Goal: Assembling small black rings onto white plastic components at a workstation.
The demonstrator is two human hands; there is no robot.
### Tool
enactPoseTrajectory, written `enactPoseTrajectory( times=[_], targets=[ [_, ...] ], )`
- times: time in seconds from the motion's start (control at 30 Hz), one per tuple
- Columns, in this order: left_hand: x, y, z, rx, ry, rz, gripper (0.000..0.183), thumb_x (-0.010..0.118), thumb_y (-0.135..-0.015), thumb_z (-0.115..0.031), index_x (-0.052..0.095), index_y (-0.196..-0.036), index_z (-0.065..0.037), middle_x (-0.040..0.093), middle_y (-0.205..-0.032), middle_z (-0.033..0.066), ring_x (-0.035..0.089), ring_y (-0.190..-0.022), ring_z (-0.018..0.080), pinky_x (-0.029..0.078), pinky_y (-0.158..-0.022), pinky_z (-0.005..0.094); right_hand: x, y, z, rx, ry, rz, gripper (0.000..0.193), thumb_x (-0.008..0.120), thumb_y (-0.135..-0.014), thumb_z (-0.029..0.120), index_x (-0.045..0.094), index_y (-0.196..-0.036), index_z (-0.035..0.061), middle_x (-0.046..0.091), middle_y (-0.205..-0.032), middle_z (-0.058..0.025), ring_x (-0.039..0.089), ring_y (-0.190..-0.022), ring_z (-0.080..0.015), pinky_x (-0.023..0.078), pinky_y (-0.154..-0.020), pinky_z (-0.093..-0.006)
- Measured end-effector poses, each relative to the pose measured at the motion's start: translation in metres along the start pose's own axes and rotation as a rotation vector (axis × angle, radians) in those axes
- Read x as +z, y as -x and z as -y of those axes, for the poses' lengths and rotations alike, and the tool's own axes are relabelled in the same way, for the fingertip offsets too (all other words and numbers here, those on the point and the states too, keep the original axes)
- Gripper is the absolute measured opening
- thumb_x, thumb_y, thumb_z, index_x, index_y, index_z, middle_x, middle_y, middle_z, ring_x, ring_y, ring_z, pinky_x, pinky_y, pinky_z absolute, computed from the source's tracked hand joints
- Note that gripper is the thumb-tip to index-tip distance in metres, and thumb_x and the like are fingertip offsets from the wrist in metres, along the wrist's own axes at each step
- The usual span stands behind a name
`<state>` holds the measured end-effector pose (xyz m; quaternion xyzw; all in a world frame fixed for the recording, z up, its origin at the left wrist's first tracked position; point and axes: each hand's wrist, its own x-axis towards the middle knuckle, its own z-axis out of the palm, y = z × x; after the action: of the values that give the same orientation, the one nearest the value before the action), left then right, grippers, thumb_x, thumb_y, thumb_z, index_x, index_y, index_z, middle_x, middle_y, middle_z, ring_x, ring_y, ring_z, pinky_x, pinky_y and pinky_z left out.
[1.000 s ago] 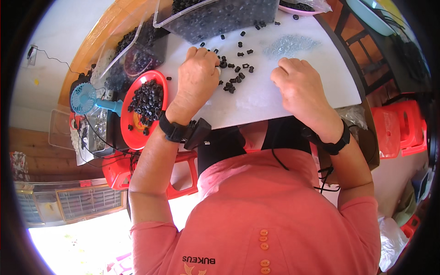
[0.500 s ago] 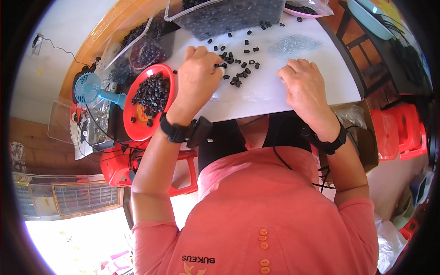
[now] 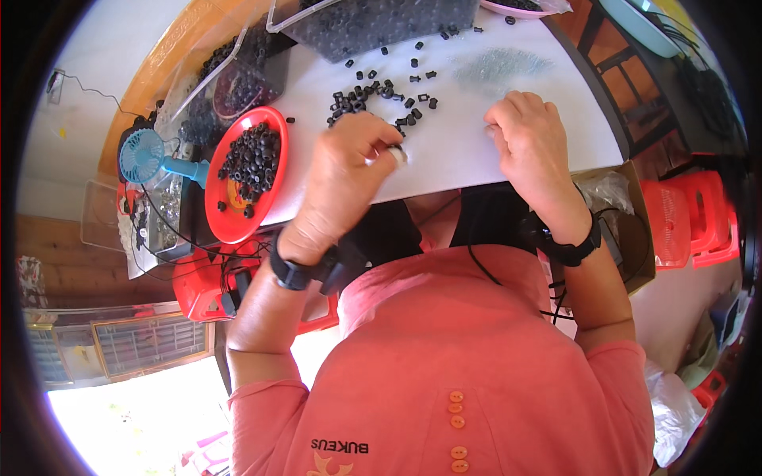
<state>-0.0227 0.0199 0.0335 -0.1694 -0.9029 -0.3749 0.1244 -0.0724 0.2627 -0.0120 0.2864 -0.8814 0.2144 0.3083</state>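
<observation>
On white table (image 3: pixel 452 151): two hands (image 3: pixel 349 170), one red plate (image 3: pixel 238 178).

We see a white desk (image 3: pixel 468 151) scattered with small black parts (image 3: pixel 379 95) near its far edge, and a faint grey-green speckled patch (image 3: pixel 498 65) toward its right edge. At the desk's left edge a bright red plate (image 3: pixel 218 198) carries more black parts, beside a light blue fan (image 3: pixel 143 156). Our left hand (image 3: pixel 345 178) pinches a small white piece (image 3: pixel 397 155); both it and our right hand (image 3: pixel 532 147) have black wristbands. Our shirt (image 3: pixel 476 365) is salmon pink with orange buttons. Red stools (image 3: pixel 686 222) stand to the right.
</observation>
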Motion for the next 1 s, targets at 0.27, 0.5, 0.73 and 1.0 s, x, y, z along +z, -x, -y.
enactPoseTrajectory(
  times=[0.27, 0.5, 0.73, 1.0],
  targets=[
    [0.029, 0.022, 0.004, 0.133, -0.294, -0.105, 0.018, 0.064, -0.079, 0.0, 0.066, -0.097, -0.003, 0.059, -0.088, 0.0107, 0.057, -0.087, 0.0309, 0.049, -0.073, 0.0403, 0.003, -0.004, 0.045, 0.023, -0.473, -0.074, 0.015, 0.066, -0.077, -0.001, 0.056, -0.085, 0.0071, 0.06, -0.081, -0.0072, 0.06, -0.078, -0.0297, 0.044, -0.067, -0.041],
    [0.034, 0.028, 0.006, 0.023, 0.061, -0.157, 0.018, 0.066, -0.078, 0.003, 0.066, -0.095, -0.001, 0.063, -0.088, 0.0126, 0.062, -0.085, 0.0314, 0.052, -0.073, 0.0376, 0.021, -0.008, 0.068, 0.041, -0.66, -0.078, 0.017, 0.064, -0.077, -0.007, 0.057, -0.087, 0.0053, 0.062, -0.079, -0.0084, 0.063, -0.072, -0.0299, 0.049, -0.061, -0.0398],
    [0.021, 0.03, 0.0, -0.244, 0.564, -0.069, 0.02, 0.064, -0.086, 0.002, 0.067, -0.107, 0.003, 0.069, -0.095, 0.0085, 0.066, -0.086, 0.0143, 0.052, -0.076, 0.0277, 0.022, -0.007, 0.069, 0.062, -0.685, -0.033, 0.016, 0.065, -0.079, -0.007, 0.057, -0.088, 0.0037, 0.062, -0.078, -0.0103, 0.061, -0.068, -0.0301, 0.049, -0.061, -0.0382],
    [0.018, 0.026, 0.001, -0.467, 0.833, -0.006, 0.018, 0.065, -0.088, 0.0, 0.066, -0.106, 0.005, 0.066, -0.083, 0.004, 0.05, -0.059, 0.0051, 0.036, -0.049, 0.0198, 0.023, -0.007, 0.079, 0.169, -0.911, -0.08, 0.012, 0.066, -0.084, -0.004, 0.058, -0.092, 0.0013, 0.058, -0.075, -0.0101, 0.059, -0.067, -0.0242, 0.047, -0.061, -0.0335]
  ],
)
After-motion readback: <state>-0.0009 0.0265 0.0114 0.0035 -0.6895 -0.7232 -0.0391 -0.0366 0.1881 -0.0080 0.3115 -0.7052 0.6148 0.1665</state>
